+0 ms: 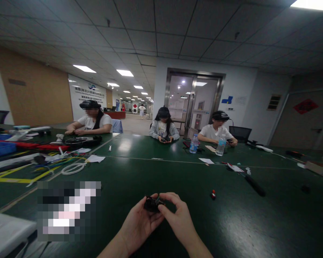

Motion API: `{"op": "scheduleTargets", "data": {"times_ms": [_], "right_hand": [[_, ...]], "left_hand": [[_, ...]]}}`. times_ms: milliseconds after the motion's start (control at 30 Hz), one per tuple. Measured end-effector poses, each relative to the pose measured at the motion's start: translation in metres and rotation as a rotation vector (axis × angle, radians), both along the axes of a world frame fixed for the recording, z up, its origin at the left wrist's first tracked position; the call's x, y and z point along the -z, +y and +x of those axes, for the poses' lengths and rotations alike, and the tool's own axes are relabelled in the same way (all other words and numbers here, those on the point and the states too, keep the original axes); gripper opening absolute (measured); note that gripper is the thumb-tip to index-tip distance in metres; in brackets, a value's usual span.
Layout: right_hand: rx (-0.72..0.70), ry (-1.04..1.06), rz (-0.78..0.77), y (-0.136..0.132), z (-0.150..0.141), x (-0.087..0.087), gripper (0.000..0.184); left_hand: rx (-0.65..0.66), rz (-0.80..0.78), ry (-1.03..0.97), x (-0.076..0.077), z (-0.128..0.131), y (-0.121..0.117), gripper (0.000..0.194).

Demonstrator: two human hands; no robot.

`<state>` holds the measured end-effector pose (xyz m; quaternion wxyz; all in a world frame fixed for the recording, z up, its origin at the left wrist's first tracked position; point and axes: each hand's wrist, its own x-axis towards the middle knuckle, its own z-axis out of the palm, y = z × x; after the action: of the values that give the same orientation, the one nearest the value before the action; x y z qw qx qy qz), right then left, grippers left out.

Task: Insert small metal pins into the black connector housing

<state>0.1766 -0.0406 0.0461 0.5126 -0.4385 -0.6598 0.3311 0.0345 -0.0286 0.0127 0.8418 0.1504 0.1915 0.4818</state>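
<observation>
Both my hands meet low in the middle of the view over a dark green table. My left hand cups a small black part from below, fingers curled round it. My right hand pinches the same black part from above and the right with thumb and fingers. What the part is cannot be made out. A small red and black piece lies on the table to the right of my hands.
Three people with head-worn devices sit at the far side of the table, two water bottles near them. Cables, a white coil, blue trays and yellow tape lie at left. A black rod lies at right. A white box sits bottom left.
</observation>
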Motion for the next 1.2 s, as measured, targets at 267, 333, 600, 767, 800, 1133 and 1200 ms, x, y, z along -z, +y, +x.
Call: {"op": "scheduleTargets", "data": {"times_ms": [267,333,600,767,800,1133,1200], "right_hand": [[0.025,0.194,-0.104,0.008,0.007,0.007,0.033],[0.044,0.259,-0.131,0.01,0.009,0.01,0.037],[0.055,0.591,-0.204,0.014,0.009,0.01,0.042],[0.104,0.724,-0.214,0.012,0.009,0.002,0.044],[0.104,0.736,-0.221,0.011,0.009,0.0,0.044],[0.073,0.895,-0.326,0.018,0.02,0.01,0.036],[0.066,0.917,-0.356,0.018,0.021,0.012,0.034]], "left_hand": [[-0.005,0.0,0.014,0.001,-0.001,0.0,0.034],[0.001,0.002,0.018,0.0,-0.002,0.0,0.037],[-0.031,0.0,0.052,-0.001,-0.002,0.0,0.043],[-0.024,-0.027,0.032,0.0,-0.003,0.002,0.043],[-0.028,-0.032,0.034,-0.001,-0.003,0.001,0.044],[-0.079,-0.035,0.054,-0.006,-0.002,-0.001,0.05],[-0.084,-0.031,0.055,-0.005,-0.002,0.0,0.049]]}}
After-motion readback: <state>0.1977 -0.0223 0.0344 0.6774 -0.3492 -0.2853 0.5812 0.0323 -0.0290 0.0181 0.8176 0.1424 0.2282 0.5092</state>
